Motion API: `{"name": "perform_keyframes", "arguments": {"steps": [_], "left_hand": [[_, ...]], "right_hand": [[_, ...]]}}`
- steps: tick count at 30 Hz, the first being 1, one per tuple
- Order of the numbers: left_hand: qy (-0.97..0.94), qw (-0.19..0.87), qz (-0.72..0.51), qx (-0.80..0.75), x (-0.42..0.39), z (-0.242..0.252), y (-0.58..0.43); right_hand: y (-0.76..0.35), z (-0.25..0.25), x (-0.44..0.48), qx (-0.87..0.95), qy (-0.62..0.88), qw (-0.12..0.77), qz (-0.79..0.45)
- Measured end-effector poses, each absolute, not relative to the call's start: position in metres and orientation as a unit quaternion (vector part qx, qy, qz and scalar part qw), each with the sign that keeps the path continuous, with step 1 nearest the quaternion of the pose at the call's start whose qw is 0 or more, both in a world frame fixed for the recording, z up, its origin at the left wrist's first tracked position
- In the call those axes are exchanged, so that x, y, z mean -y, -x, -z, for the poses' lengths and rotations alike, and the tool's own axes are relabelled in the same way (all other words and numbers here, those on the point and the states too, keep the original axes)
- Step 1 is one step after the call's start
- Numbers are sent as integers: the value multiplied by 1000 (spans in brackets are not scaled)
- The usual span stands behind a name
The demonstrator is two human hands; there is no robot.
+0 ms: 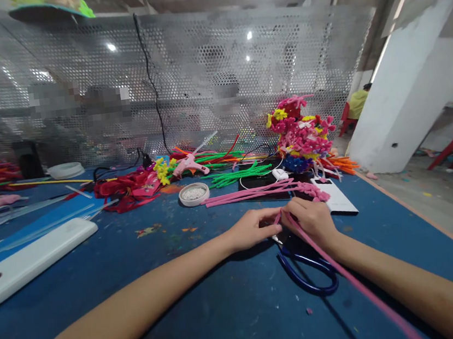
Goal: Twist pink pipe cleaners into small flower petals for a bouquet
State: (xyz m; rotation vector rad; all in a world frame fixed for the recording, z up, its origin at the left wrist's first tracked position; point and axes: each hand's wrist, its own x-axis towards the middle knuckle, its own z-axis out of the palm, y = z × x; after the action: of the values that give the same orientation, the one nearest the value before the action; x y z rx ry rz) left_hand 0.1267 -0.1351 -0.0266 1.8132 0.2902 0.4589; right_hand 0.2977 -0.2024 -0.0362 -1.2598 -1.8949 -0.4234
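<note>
Between both hands, above the blue table [226, 301], is a pink pipe cleaner [346, 273]; its long free end runs down to the lower right. My left hand [254, 229] pinches it near its bent end, thumb and forefinger closed. Fingers curled, my right hand [309, 220] grips the same pipe cleaner right beside the left. Below the hands lie scissors with dark blue handles [309, 275], their blades partly hidden. Just beyond the hands, several pink pipe cleaners [250, 193] end in a curled pink cluster [314, 190].
Behind stand a dish of small pale beads [194, 194], a pink glue gun [189, 165], green pipe cleaners [243, 174] and a pink flower bunch [302, 130]. A white phone [337, 197] lies at right, a long white device [35, 261] at left. A perforated metal screen [198, 74] closes the back.
</note>
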Motion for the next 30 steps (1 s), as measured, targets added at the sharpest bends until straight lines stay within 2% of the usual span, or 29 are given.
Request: {"name": "perform_keyframes", "arguments": {"steps": [3,14,24,30], "left_hand": [[-794,574,-176,-97,137,22,-124],[-725,588,-294,-205,133,26,-124],[-712,594,-309,-213,127,27,-126],[-714,583,-318,-222,125,30,-129]], "right_hand": [[-299,35,203,745,502,416,142],[-288,28,211,730,475,485,-78],[-285,35,207,697,508,489,-125],[-285,30,210,716,501,481,-74]]}}
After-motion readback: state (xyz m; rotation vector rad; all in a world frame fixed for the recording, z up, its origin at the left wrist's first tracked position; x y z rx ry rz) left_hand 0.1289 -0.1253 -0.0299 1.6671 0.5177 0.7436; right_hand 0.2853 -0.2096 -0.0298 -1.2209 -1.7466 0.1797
